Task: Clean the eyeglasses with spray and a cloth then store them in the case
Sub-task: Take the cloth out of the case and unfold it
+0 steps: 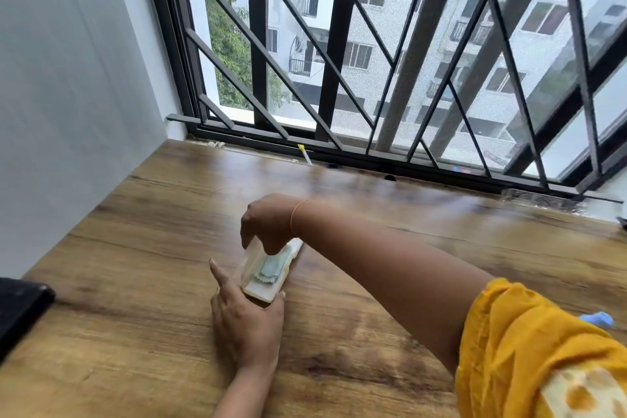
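Note:
A pale cream eyeglass case (263,292) lies on the wooden table, its translucent lid (249,260) raised partway. Inside it lies a folded light blue-green cloth (269,270) with a zigzag edge. The eyeglasses are not visible. My left hand (246,316) holds the near end of the case between thumb and fingers, its index finger straight along the case's left side. My right hand (269,224) reaches across from the right and curls its fingers over the lid's far end.
The wooden table (339,332) runs up to a barred window (339,78). A black object (20,305) sits at the left edge. A small light blue thing (597,319) peeks out behind my yellow sleeve. A yellow-tipped white stick (304,154) lies by the window track.

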Demonstrator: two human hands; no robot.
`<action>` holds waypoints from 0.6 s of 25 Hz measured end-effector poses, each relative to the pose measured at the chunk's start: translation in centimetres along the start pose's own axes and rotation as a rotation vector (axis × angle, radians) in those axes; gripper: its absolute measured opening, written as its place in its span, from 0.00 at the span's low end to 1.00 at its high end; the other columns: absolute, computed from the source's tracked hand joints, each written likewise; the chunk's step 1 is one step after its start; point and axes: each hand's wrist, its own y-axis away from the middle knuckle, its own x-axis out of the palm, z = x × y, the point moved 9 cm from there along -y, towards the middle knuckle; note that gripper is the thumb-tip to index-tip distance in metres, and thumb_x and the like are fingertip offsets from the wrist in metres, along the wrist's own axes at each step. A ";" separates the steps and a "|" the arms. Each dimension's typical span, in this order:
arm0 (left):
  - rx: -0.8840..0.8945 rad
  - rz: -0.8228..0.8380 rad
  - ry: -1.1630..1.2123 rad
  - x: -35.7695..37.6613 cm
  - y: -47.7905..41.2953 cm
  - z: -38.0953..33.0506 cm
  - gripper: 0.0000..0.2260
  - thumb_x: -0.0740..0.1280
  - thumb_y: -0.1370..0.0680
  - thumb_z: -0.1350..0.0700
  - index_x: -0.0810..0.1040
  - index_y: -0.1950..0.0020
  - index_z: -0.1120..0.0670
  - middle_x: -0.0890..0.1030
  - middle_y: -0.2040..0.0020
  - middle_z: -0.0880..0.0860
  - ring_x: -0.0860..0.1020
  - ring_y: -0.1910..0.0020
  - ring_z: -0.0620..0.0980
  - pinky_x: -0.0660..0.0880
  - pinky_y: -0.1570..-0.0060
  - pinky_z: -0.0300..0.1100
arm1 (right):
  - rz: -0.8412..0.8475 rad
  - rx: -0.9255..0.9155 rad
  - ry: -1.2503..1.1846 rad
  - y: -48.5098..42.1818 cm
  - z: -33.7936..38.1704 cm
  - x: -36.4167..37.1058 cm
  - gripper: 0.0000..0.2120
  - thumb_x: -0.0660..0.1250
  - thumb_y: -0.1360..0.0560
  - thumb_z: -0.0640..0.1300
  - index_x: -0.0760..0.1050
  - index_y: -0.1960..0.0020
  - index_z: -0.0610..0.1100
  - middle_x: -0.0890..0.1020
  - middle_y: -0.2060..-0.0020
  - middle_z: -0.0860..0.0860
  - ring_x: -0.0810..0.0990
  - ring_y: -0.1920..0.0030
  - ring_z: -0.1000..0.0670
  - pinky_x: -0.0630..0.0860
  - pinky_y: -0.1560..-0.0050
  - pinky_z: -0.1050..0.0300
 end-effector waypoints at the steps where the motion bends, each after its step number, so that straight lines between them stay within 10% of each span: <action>1: 0.002 -0.002 0.003 0.0 0.0 -0.1 0.52 0.79 0.40 0.58 0.51 0.25 0.62 0.78 0.43 0.64 0.72 0.44 0.64 0.70 0.46 0.54 | 0.012 0.011 -0.055 -0.5 -0.2 0.2 0.23 0.61 0.32 0.38 0.76 0.39 0.52 0.82 0.47 0.52 0.79 0.49 0.48 0.69 0.60 0.60; 4: -0.010 -0.008 0.006 -0.1 0.0 0.0 0.52 0.79 0.40 0.58 0.50 0.25 0.62 0.77 0.43 0.65 0.72 0.44 0.64 0.70 0.47 0.54 | 0.020 0.001 -0.248 -1.1 -0.3 0.9 0.24 0.61 0.33 0.35 0.76 0.38 0.48 0.81 0.44 0.48 0.75 0.42 0.46 0.72 0.45 0.54; 7: -0.035 -0.006 0.021 0.0 -0.2 0.3 0.53 0.79 0.40 0.58 0.49 0.25 0.62 0.76 0.45 0.67 0.71 0.45 0.64 0.69 0.48 0.53 | -0.212 -0.021 -0.296 -0.2 -0.9 1.0 0.28 0.64 0.34 0.36 0.71 0.34 0.48 0.75 0.36 0.48 0.63 0.29 0.46 0.50 0.26 0.44; 11: -0.050 -0.011 -0.005 0.1 -0.2 0.5 0.54 0.80 0.41 0.57 0.50 0.25 0.64 0.77 0.47 0.70 0.72 0.47 0.66 0.69 0.49 0.55 | -0.537 0.163 -0.276 3.1 -3.2 2.5 0.37 0.75 0.36 0.47 0.65 0.30 0.41 0.72 0.33 0.42 0.65 0.30 0.40 0.57 0.28 0.42; 15: -0.058 -0.005 -0.022 0.1 -0.2 0.5 0.55 0.80 0.42 0.57 0.50 0.25 0.64 0.77 0.49 0.70 0.72 0.47 0.67 0.70 0.49 0.56 | -0.775 0.616 -0.501 7.4 -5.6 4.0 0.19 0.76 0.37 0.51 0.80 0.52 0.41 0.79 0.55 0.44 0.73 0.50 0.42 0.74 0.48 0.46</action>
